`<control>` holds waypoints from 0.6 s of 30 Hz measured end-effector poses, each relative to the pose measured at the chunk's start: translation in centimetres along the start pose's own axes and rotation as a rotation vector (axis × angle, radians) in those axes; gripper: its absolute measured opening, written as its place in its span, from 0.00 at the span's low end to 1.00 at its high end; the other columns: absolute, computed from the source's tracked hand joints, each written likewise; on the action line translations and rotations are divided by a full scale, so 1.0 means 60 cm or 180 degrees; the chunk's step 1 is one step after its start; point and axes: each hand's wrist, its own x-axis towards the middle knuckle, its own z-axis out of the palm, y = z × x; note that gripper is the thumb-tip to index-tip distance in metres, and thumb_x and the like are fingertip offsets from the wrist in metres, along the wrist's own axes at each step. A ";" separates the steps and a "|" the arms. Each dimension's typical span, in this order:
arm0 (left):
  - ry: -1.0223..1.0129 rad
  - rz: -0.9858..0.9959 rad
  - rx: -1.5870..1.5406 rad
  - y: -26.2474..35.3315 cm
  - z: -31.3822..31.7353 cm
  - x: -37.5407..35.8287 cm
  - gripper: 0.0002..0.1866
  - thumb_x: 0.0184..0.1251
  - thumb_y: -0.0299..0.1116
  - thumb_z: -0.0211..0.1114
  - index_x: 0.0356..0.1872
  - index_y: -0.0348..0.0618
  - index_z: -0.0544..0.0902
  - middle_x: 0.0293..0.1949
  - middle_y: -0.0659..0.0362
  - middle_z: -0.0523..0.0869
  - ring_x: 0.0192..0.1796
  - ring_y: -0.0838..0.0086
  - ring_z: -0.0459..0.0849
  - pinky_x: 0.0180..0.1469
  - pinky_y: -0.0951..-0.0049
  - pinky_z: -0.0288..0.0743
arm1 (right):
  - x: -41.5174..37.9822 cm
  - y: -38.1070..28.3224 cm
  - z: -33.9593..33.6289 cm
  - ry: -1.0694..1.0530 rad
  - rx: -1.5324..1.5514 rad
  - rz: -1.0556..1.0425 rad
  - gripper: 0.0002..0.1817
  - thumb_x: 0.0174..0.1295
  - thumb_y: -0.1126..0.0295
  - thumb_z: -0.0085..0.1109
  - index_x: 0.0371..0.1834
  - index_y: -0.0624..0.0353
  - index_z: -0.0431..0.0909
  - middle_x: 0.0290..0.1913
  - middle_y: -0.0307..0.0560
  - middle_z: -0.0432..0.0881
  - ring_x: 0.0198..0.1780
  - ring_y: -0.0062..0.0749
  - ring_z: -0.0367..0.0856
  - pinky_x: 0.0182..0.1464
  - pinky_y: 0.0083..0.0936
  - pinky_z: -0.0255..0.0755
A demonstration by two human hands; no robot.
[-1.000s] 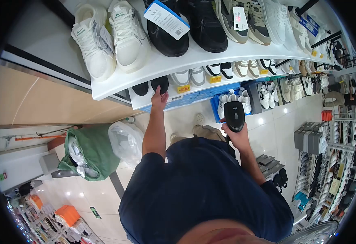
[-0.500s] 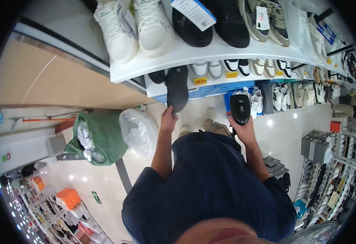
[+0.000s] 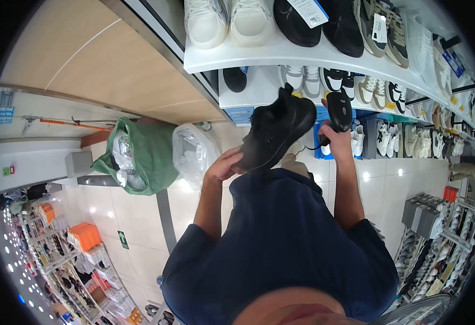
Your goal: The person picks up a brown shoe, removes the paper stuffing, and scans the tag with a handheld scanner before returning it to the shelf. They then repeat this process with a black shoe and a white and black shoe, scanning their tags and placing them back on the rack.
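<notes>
My left hand (image 3: pixel 225 164) grips a black sneaker (image 3: pixel 276 131) by its toe. The sneaker lies on its side in the air in front of my chest, its heel pointing up toward the shelves. In my right hand (image 3: pixel 338 142) is a black handheld barcode scanner (image 3: pixel 340 111), held upright just right of the sneaker's heel, with a thin cable hanging below. A second black shoe (image 3: pixel 234 79) rests at the left end of the lower shelf (image 3: pixel 259 81).
An upper white shelf (image 3: pixel 280 57) carries several sneakers, some with tags. A green sack (image 3: pixel 156 154) and a clear plastic bag (image 3: pixel 191 154) stand on the floor to the left. Grey shoe boxes (image 3: pixel 422 215) and racks of shoes (image 3: pixel 443 260) are on the right.
The black sneaker has come away from the lower shelf, toward me and to the right, and has turned onto its side. The scanner has risen closer to the shelf and the sneaker.
</notes>
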 end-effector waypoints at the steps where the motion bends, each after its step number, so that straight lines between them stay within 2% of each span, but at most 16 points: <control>1: 0.0049 -0.0120 0.0040 0.008 0.005 -0.004 0.29 0.74 0.40 0.63 0.70 0.37 0.71 0.42 0.63 0.83 0.30 0.85 0.72 0.29 0.84 0.63 | -0.003 -0.001 -0.006 -0.0221 0.0269 0.0042 0.37 0.51 0.75 0.71 0.69 0.64 0.72 0.47 0.46 0.86 0.46 0.25 0.84 0.46 0.22 0.76; 2: 0.0099 -0.0247 0.0077 0.010 0.007 -0.006 0.29 0.74 0.40 0.62 0.70 0.37 0.72 0.43 0.62 0.84 0.31 0.85 0.75 0.29 0.84 0.64 | -0.008 0.001 -0.002 -0.0200 0.0268 0.0039 0.37 0.51 0.75 0.71 0.69 0.64 0.72 0.47 0.46 0.86 0.46 0.25 0.84 0.46 0.22 0.76; 4: -0.0025 -0.0274 0.0216 0.009 0.006 -0.004 0.28 0.74 0.41 0.62 0.70 0.36 0.72 0.45 0.61 0.84 0.34 0.83 0.77 0.32 0.82 0.67 | -0.019 -0.009 0.021 -0.0500 0.1207 -0.0294 0.41 0.50 0.77 0.69 0.73 0.63 0.68 0.59 0.51 0.83 0.59 0.33 0.81 0.61 0.28 0.75; 5: -0.0138 -0.0280 0.0350 0.009 0.006 -0.004 0.28 0.74 0.42 0.61 0.69 0.36 0.73 0.46 0.60 0.85 0.37 0.80 0.80 0.34 0.81 0.71 | -0.023 -0.004 0.007 -0.0752 0.1215 -0.0104 0.43 0.50 0.78 0.68 0.75 0.62 0.65 0.68 0.51 0.75 0.68 0.37 0.75 0.70 0.32 0.68; 9: 0.0209 -0.0104 -0.0020 0.013 0.051 0.005 0.28 0.75 0.42 0.60 0.69 0.36 0.72 0.50 0.58 0.84 0.44 0.75 0.82 0.42 0.75 0.75 | -0.052 -0.009 0.018 -0.0318 0.1306 -0.0286 0.44 0.50 0.79 0.68 0.75 0.62 0.63 0.70 0.50 0.73 0.68 0.36 0.74 0.69 0.31 0.69; 11: -0.0382 0.0343 -0.0785 0.000 0.036 0.018 0.26 0.76 0.40 0.58 0.68 0.34 0.72 0.55 0.56 0.83 0.51 0.71 0.83 0.49 0.69 0.77 | -0.058 -0.002 0.019 0.0231 0.0944 -0.0023 0.43 0.52 0.81 0.67 0.75 0.61 0.63 0.72 0.48 0.70 0.68 0.35 0.73 0.69 0.31 0.69; 12: -0.0401 0.0334 -0.0775 0.002 0.039 0.022 0.26 0.76 0.40 0.58 0.68 0.34 0.72 0.55 0.56 0.83 0.51 0.71 0.83 0.49 0.69 0.77 | -0.062 -0.005 0.025 0.0249 0.0942 -0.0038 0.43 0.52 0.81 0.67 0.75 0.61 0.63 0.72 0.48 0.70 0.68 0.35 0.73 0.69 0.31 0.69; 14: -0.0376 0.1125 0.0093 0.005 0.045 0.029 0.25 0.77 0.38 0.57 0.68 0.33 0.71 0.58 0.53 0.82 0.54 0.68 0.83 0.53 0.66 0.78 | -0.071 -0.015 0.041 0.0648 0.1333 -0.0021 0.42 0.54 0.84 0.65 0.75 0.59 0.63 0.70 0.47 0.70 0.67 0.34 0.73 0.68 0.30 0.69; 15: -0.0387 0.1125 0.0093 0.008 0.054 0.031 0.25 0.77 0.38 0.57 0.68 0.33 0.71 0.58 0.53 0.82 0.54 0.68 0.83 0.53 0.66 0.78 | -0.074 -0.014 0.042 0.0654 0.1329 -0.0030 0.42 0.54 0.84 0.65 0.75 0.59 0.63 0.70 0.47 0.70 0.67 0.34 0.73 0.68 0.30 0.69; 17: 0.0369 0.0990 -0.0068 0.015 0.072 0.033 0.24 0.78 0.37 0.55 0.68 0.32 0.71 0.58 0.53 0.82 0.55 0.66 0.83 0.54 0.64 0.77 | -0.078 -0.010 0.043 0.0747 0.1130 -0.0083 0.40 0.59 0.82 0.62 0.77 0.58 0.59 0.75 0.49 0.65 0.71 0.37 0.70 0.70 0.33 0.70; 18: 0.0360 0.0992 -0.0064 0.016 0.068 0.036 0.24 0.78 0.37 0.55 0.68 0.32 0.71 0.58 0.53 0.82 0.55 0.66 0.83 0.54 0.64 0.77 | -0.079 -0.009 0.043 0.0750 0.1130 -0.0092 0.40 0.59 0.82 0.62 0.77 0.58 0.59 0.75 0.49 0.65 0.71 0.37 0.70 0.70 0.33 0.70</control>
